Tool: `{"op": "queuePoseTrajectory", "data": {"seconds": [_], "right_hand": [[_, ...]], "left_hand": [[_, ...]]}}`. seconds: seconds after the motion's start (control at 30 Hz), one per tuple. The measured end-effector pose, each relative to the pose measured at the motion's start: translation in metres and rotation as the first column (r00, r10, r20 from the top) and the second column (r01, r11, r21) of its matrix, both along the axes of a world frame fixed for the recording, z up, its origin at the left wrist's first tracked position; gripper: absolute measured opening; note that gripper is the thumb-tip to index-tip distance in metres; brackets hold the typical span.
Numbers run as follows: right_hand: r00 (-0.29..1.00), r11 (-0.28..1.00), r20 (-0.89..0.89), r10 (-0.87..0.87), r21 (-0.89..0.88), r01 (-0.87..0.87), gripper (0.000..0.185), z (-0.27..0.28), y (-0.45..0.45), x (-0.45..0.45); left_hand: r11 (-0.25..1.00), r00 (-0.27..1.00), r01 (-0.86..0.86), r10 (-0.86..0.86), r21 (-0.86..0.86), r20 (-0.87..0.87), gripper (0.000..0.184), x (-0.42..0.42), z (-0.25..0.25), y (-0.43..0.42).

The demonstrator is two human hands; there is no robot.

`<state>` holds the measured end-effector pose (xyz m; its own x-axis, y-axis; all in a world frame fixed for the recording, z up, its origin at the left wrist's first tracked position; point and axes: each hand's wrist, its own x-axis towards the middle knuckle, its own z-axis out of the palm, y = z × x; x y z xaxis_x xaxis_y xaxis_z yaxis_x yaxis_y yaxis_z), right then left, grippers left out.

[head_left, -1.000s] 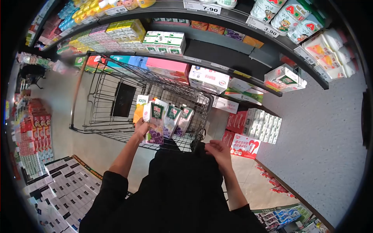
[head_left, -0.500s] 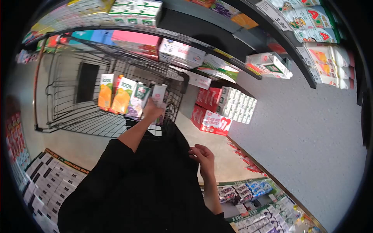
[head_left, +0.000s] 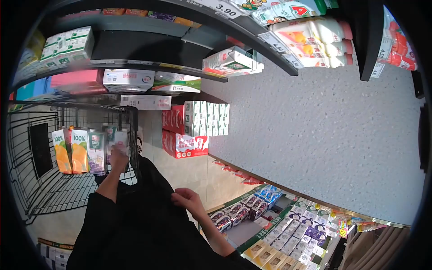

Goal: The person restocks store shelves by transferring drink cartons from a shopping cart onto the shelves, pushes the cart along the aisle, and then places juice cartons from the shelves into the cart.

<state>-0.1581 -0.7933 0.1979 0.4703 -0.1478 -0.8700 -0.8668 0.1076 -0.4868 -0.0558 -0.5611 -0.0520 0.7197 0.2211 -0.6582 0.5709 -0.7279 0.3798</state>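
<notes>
My left hand (head_left: 119, 160) reaches into the wire shopping cart (head_left: 58, 198), its fingers closed on a purple juice carton (head_left: 119, 138) at the cart's right end. Beside it stands another purple carton (head_left: 96, 153) with a green label. Two orange juice cartons (head_left: 80, 151) are farther left, with something red partly hidden between them. A further green-labelled carton (head_left: 110, 132) shows just behind the held one. My right hand (head_left: 185, 200) hangs in front of my body over the dark clothing, fingers curled together; whatever they may pinch is too small to make out.
Shelves with drink packs (head_left: 67, 46) run along the top. Stacked red boxes (head_left: 185, 145) and white-green packs (head_left: 207, 118) stand right of the cart. A speckled grey surface (head_left: 306, 135) fills the right side. Displays of boxed goods (head_left: 288, 238) lie at the lower right.
The view has swung right, so the cart appears farther left. My left hand has moved with its purple carton to the cart's right end, past the other cartons. My right hand remains near my body.
</notes>
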Motion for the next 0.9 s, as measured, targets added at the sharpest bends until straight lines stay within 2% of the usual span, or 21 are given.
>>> {"op": "queuePoseTrajectory", "data": {"seconds": [0.1, 0.13, 0.17, 0.23, 0.27, 0.3, 0.33, 0.37, 0.4, 0.43, 0.47, 0.5, 0.53, 0.57, 0.6, 0.63, 0.67, 0.73, 0.77, 0.83, 0.9], "right_hand": [[0.966, 0.967, 0.156, 0.205, -0.185, -0.175, 0.03, -0.023, -0.03, 0.026], [0.905, 0.934, 0.329, 0.269, -0.32, -0.162, 0.029, -0.037, -0.044, 0.037], [0.758, 0.842, 0.466, 0.457, -0.503, -0.198, 0.025, -0.04, -0.062, 0.06], [0.739, 0.768, 0.469, 0.485, -0.632, -0.103, 0.021, -0.037, -0.089, 0.118], [0.79, 0.84, 0.485, 0.375, -0.539, -0.068, 0.022, -0.033, -0.105, 0.152], [0.681, 0.679, 0.492, 0.543, -0.734, -0.011, 0.026, -0.006, -0.105, 0.187], [0.592, 0.549, 0.47, 0.654, -0.834, 0.055, 0.031, -0.013, -0.125, 0.22], [0.518, 0.484, 0.474, 0.712, -0.866, 0.127, 0.036, 0.002, -0.128, 0.252], [0.413, 0.398, 0.434, 0.801, -0.901, 0.175, 0.039, 0.022, -0.128, 0.28], [0.311, 0.312, 0.376, 0.873, -0.92, 0.237, 0.043, 0.036, -0.131, 0.308], [0.219, 0.225, 0.3, 0.928, -0.923, 0.313, 0.05, 0.035, -0.14, 0.336], [0.254, 0.105, 0.172, 0.952, -0.961, 0.257, 0.054, 0.05, -0.139, 0.356], [0.304, 0.084, 0.125, 0.944, -0.986, 0.144, 0.057, 0.058, -0.139, 0.371], [0.351, -0.062, -0.041, 0.936, -0.997, 0.049, 0.062, 0.054, -0.148, 0.39], [0.405, -0.112, -0.157, 0.901, -0.985, -0.132, 0.064, 0.054, -0.154, 0.41], [0.431, -0.151, -0.281, 0.858, -0.938, -0.311, 0.067, 0.053, -0.158, 0.422], [0.388, -0.161, -0.282, 0.877, -0.936, -0.314, 0.066, 0.046, -0.166, 0.427], [0.34, -0.191, -0.296, 0.892, -0.931, -0.311, 0.065, 0.043, -0.167, 0.434], [0.336, -0.202, -0.298, 0.894, -0.935, -0.29, 0.056, 0.044, -0.165, 0.434], [0.315, -0.224, -0.301, 0.9, -0.94, -0.257, 0.046, 0.048, -0.154, 0.431], [0.24, -0.288, -0.406, 0.882, -0.866, -0.408, 0.034, 0.064, -0.146, 0.427]], "left_hand": [[0.997, 0.995, 0.08, -0.081, -0.02, -0.053, 0.049, 0.0, -0.021, 0.015], [0.994, 0.99, 0.106, -0.109, -0.042, -0.089, 0.045, 0.003, -0.03, 0.023], [0.983, 0.985, 0.167, -0.17, -0.069, -0.037, 0.037, 0.007, -0.028, 0.033], [0.965, 0.995, 0.084, -0.068, -0.25, 0.072, 0.035, 0.003, -0.009, 0.053], [0.926, 1.0, 0.007, -0.005, -0.377, 0.005, 0.034, -0.001, -0.003, 0.066], [0.867, 0.997, -0.073, 0.046, -0.493, -0.067, 0.033, -0.003, 0.003, 0.08], [0.865, 0.997, 0.051, -0.069, -0.499, -0.018, 0.032, 0.0, 0.028, 0.094], [0.961, 0.999, 0.007, 0.006, -0.277, 0.046, 0.027, -0.005, 0.066, 0.095], [0.924, 0.991, -0.094, 0.121, -0.371, 0.051, 0.024, -0.014, 0.087, 0.105], [0.949, 0.947, 0.213, -0.142, -0.233, 0.287, 0.022, -0.047, -0.001, 0.151], [0.982, 0.981, 0.065, -0.03, -0.179, 0.192, 0.022, -0.054, 0.029, 0.155], [0.975, 0.957, -0.071, 0.126, -0.211, 0.26, 0.018, -0.07, 0.037, 0.164], [0.943, 0.953, -0.183, 0.24, -0.278, 0.184, 0.014, -0.072, 0.087, 0.157], [0.889, 0.915, -0.311, 0.375, -0.337, 0.147, 0.013, -0.08, 0.109, 0.153], [0.91, 0.921, -0.28, 0.344, -0.306, 0.181, 0.015, -0.083, 0.14, 0.145], [0.899, 0.889, -0.232, 0.351, -0.371, 0.294, 0.015, -0.088, 0.145, 0.141], [0.886, 0.84, -0.176, 0.362, -0.429, 0.403, 0.015, -0.094, 0.149, 0.138], [0.712, 0.756, -0.399, 0.612, -0.578, 0.233, 0.011, -0.093, 0.175, 0.115], [0.672, 0.748, -0.411, 0.635, -0.616, 0.194, 0.011, -0.095, 0.181, 0.109], [0.665, 0.73, -0.395, 0.646, -0.633, 0.223, 0.011, -0.105, 0.176, 0.099], [0.742, 0.771, -0.328, 0.568, -0.584, 0.289, 0.013, -0.111, 0.177, 0.093]]}}
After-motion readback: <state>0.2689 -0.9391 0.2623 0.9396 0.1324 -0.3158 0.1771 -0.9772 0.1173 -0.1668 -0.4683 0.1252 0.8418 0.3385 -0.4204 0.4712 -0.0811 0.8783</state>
